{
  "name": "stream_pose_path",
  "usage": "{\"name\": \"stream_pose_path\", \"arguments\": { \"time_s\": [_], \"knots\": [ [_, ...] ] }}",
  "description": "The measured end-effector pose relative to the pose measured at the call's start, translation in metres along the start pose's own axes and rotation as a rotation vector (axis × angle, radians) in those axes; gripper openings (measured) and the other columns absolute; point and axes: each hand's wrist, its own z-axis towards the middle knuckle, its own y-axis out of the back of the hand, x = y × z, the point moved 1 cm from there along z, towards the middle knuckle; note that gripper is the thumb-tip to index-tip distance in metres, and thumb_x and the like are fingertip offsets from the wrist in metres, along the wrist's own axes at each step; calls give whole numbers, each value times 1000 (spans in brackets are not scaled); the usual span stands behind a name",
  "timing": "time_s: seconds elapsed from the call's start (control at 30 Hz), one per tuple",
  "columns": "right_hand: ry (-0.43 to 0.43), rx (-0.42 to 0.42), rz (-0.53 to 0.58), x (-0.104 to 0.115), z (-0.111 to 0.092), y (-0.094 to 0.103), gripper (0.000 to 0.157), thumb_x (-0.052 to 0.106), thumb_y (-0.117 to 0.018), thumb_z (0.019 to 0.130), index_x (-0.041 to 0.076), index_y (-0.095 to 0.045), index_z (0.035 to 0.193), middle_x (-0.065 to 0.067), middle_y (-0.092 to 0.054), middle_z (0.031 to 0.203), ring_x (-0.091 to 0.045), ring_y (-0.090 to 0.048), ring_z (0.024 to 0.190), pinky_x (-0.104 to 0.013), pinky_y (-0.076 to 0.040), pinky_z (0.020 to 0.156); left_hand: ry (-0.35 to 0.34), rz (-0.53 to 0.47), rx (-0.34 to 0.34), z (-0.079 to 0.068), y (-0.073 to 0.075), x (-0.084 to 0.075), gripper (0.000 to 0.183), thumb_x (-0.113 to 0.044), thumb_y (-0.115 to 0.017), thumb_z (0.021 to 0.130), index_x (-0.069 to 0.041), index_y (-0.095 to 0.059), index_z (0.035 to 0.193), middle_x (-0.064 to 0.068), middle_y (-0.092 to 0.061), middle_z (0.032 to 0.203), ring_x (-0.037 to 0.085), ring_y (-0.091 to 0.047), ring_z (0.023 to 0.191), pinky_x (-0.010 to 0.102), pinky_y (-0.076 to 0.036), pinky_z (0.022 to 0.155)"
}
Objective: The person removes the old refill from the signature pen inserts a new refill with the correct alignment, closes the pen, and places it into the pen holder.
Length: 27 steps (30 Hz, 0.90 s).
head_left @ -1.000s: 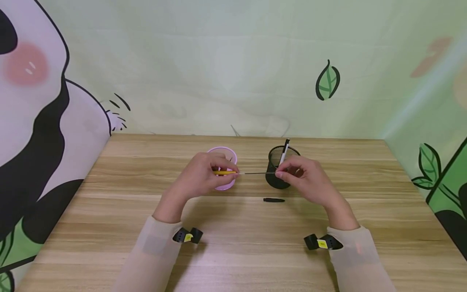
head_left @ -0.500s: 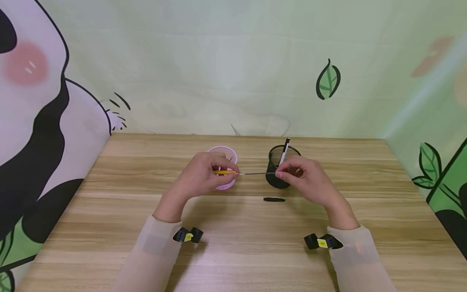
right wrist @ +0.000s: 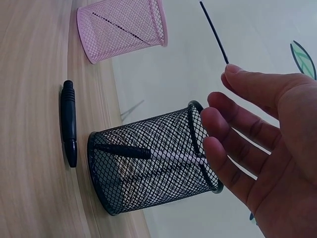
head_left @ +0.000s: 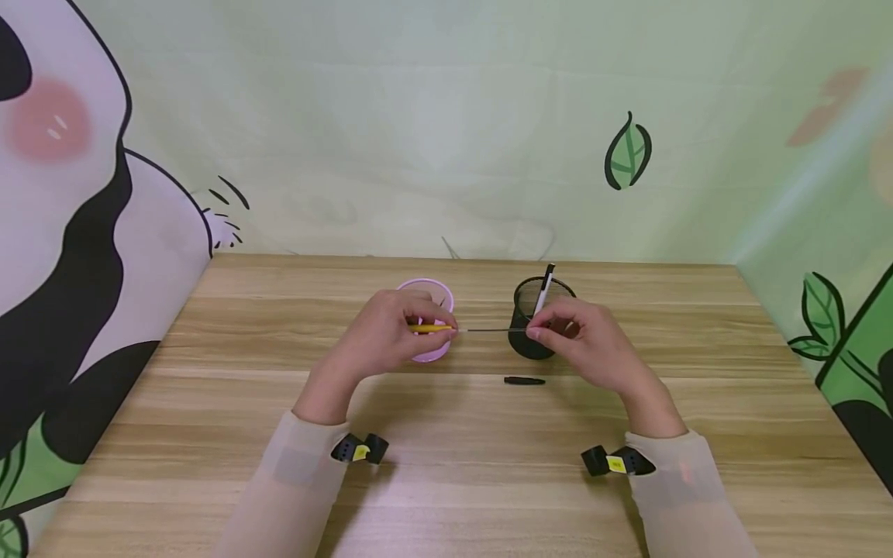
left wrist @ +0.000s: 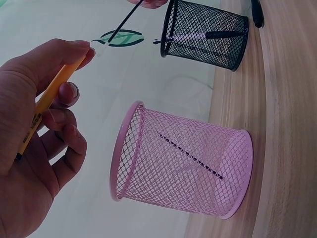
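Note:
My left hand [head_left: 384,333] pinches a yellow pen barrel [left wrist: 55,88] between thumb and fingers, its black end toward the palm. From the other side, my right hand [head_left: 593,341] pinches one end of a thin dark pen refill [head_left: 495,331] between thumb and index finger. The refill lies level, in line with the barrel, and its pale end meets the left fingertips. Those fingertips hide whether it sits inside the barrel. In the right wrist view the other right fingers are loosely bent beside the black mesh pen cup [right wrist: 148,186], touching nothing I can make out.
A pink mesh pen cup [left wrist: 148,191] stands behind the left hand, with a thin dark stick [left wrist: 190,156] leaning inside. The black cup holds a black-and-white pen [head_left: 543,291]. A short black pen piece [right wrist: 69,124] lies on the wooden table [head_left: 446,480] in front of it.

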Motion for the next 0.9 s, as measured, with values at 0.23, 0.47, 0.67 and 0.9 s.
{"name": "stream_pose_path", "arguments": {
  "time_s": [0.23,0.47,0.67,0.9],
  "knots": [
    [-1,18,1,0,1,-1,5,11,-75,95,16,-77,97,-1,-71,92,-19,-62,76,-27,-53,66,0,3,1,0,0,0,4,-17,-83,88,-19,-83,92,-11,-62,73,10,-47,62,25,-41,58],
    [-36,46,4,1,0,-2,7,8,-77,93,14,-78,97,-6,-76,92,-20,-66,77,-28,-55,67,17,-5,14,1,0,0,3,-18,-82,89,-18,-83,92,-10,-61,73,18,-49,62,26,-40,58],
    [-56,82,8,0,1,-5,6,8,-76,94,13,-79,97,-13,-76,92,-22,-67,73,-25,-54,64,20,-10,11,1,0,1,3,-20,-83,89,-19,-83,92,-10,-62,73,18,-49,62,26,-40,58],
    [-49,91,-29,0,1,-6,6,9,-77,93,14,-79,96,-10,-76,89,-15,-64,71,-25,-53,63,7,-13,-1,2,-1,0,4,-18,-83,88,-18,-84,92,-11,-62,72,19,-48,61,26,-39,57]
  ]
}}
